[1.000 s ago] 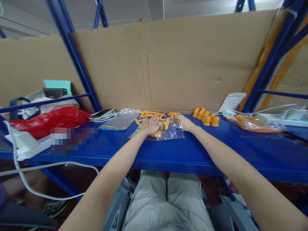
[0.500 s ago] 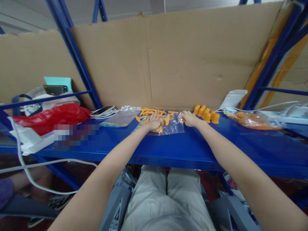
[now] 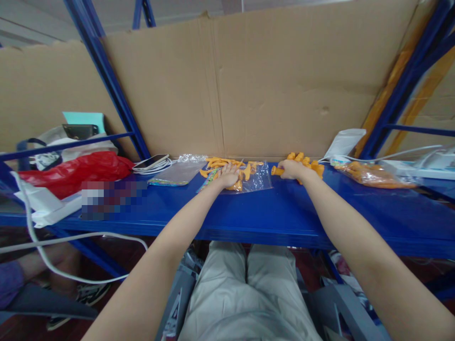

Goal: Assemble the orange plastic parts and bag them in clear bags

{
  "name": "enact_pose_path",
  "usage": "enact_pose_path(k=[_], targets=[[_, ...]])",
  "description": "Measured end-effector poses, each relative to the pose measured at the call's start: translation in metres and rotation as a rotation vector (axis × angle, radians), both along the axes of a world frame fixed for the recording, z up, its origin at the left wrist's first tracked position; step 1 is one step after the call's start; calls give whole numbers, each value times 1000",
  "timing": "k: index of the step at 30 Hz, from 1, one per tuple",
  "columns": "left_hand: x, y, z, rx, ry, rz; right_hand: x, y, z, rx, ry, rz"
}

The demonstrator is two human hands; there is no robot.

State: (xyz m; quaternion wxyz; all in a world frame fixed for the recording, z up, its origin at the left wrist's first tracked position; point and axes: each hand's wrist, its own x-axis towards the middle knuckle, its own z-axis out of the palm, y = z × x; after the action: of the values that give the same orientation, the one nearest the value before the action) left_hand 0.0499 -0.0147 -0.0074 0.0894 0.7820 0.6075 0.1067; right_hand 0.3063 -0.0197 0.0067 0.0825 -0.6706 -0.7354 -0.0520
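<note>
left hand point(image 3: 229, 175) flat and open on bag point(image 3: 261, 182) mid-shelf point(image 3: 284, 213), right hand point(image 3: 293, 169) closed round orange piece point(image 3: 276, 171) just right of bag; I'd press bag firmly, grip piece mid-length against slipping.

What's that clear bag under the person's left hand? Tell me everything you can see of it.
The clear bag is thin, shiny, crinkled plastic, lying flat on the blue shelf near the cardboard wall. Small orange pieces show at it, inside or on top I cannot tell. The left hand rests on its left part; the right hand is clear of it.
</note>
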Motion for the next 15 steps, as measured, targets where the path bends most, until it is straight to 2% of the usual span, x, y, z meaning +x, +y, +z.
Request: enact_pose_path(k=[3,6,10,15], targets=[[-1,4,-3,0,-51,-3,12,5,8,56,-22,-42],[-1,10,-8,16,-95,-10,15,8,13,76,4,68],[1,14,-12,61,-102,16,1,-1,15,48,124,205],[2,10,-9,131,-224,110,-20,-9,11,-22,258,216]])
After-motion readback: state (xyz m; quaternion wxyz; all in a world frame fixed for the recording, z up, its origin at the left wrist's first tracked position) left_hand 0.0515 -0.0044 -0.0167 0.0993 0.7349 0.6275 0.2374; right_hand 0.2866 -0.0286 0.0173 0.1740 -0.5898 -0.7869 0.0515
